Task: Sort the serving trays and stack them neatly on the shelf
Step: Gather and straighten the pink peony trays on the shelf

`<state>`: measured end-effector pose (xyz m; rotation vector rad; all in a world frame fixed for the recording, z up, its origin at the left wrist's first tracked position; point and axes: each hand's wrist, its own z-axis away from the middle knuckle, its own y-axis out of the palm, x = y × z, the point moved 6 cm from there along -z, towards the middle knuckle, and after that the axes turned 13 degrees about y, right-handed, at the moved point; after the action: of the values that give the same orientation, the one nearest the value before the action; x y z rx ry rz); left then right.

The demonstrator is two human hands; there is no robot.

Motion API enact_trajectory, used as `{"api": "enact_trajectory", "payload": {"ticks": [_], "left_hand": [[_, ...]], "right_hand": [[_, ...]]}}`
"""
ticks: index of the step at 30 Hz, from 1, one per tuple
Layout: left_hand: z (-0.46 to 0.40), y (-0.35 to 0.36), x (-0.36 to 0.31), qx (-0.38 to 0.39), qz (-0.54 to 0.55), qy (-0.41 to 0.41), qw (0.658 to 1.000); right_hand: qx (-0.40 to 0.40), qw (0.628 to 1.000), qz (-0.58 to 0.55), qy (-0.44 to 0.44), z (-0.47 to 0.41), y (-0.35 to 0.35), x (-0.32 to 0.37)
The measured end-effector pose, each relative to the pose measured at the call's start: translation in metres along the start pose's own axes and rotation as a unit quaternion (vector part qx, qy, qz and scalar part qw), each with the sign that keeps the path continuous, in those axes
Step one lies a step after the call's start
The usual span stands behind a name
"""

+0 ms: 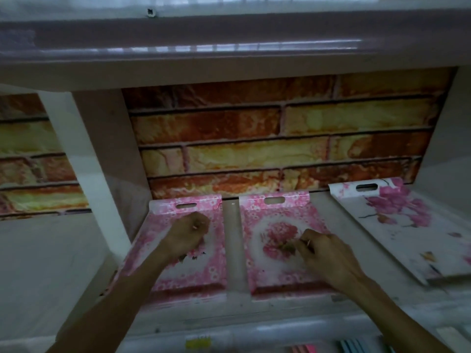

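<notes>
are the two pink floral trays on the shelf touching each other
Apart. The head view shows a bare strip of shelf running between the left pink tray and the middle pink tray along their whole length.

A home storage nook, likely by a kitchen or dining area.

A pale built-in shelf [254, 309] with white upright panels [84, 159] sits under a glossy counter edge [204, 47], backed by brick-pattern wallpaper [280, 138] of the kind used in household interiors. Three floral serving trays [270, 276] with cut-out handles lie flat on the shelf, plainly domestic ware. At the bottom edge, a clear plastic box [254, 337] holds coloured items too blurred to identify. The lighting is dim and indoor.
</notes>
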<state>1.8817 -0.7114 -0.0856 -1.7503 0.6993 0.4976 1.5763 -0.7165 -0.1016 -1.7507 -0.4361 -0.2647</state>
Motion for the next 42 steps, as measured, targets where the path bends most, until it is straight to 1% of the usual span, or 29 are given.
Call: {"api": "enact_trajectory", "payload": {"ticks": [2,4,6,7,9,14,18,20,22,24,26,30,34,38,42], "left_hand": [[-0.015,0.026,-0.016,0.041,-0.007,0.011,0.999],[-0.029,0.049,-0.022,0.064,0.008,-0.004,0.998],[-0.040,0.068,-0.027,0.080,-0.012,-0.036,0.996],[-0.045,0.076,-0.027,0.078,-0.029,-0.053,0.995],[-0.053,0.090,-0.029,0.073,-0.024,-0.082,0.994],[-0.068,0.112,-0.029,0.061,-0.052,-0.118,0.990],[-0.075,0.120,-0.023,0.000,0.006,-0.156,0.988],[-0.080,0.117,-0.030,-0.023,0.021,-0.144,0.989],[-0.090,0.117,-0.029,-0.057,0.071,-0.111,0.990],[-0.096,0.118,-0.025,-0.080,0.136,-0.095,0.983],[-0.091,0.114,-0.034,-0.110,0.177,-0.093,0.974],[-0.086,0.097,-0.052,-0.168,0.176,-0.065,0.968],[-0.079,0.069,-0.053,-0.222,0.192,-0.011,0.956],[-0.063,0.038,-0.055,-0.277,0.231,0.019,0.933],[-0.047,0.014,-0.056,-0.278,0.255,0.044,0.925]], "right_hand": [[0.000,1.000,-0.003,0.018,0.001,0.001,-0.016],[0.004,1.000,-0.012,0.028,0.001,0.002,-0.029],[0.012,0.999,-0.011,0.031,0.000,0.003,-0.036],[0.015,0.999,-0.009,0.031,-0.001,0.004,-0.038],[0.013,0.999,-0.010,0.030,-0.005,0.002,-0.043],[0.012,0.999,-0.007,0.035,-0.019,0.003,-0.060],[0.011,0.999,0.000,0.045,-0.030,0.006,-0.075],[0.006,0.999,0.008,0.045,-0.035,0.006,-0.079],[0.004,0.999,0.007,0.048,-0.040,0.006,-0.083],[-0.005,0.999,-0.001,0.050,-0.043,0.006,-0.085],[-0.016,0.998,-0.009,0.053,-0.046,0.006,-0.087],[-0.055,0.995,-0.061,0.059,-0.049,0.005,-0.093],[-0.096,0.978,-0.170,0.080,-0.049,0.004,-0.096],[-0.066,0.953,-0.283,0.088,-0.048,0.003,-0.085],[0.010,0.932,-0.356,0.062,-0.043,0.008,-0.052]]}}
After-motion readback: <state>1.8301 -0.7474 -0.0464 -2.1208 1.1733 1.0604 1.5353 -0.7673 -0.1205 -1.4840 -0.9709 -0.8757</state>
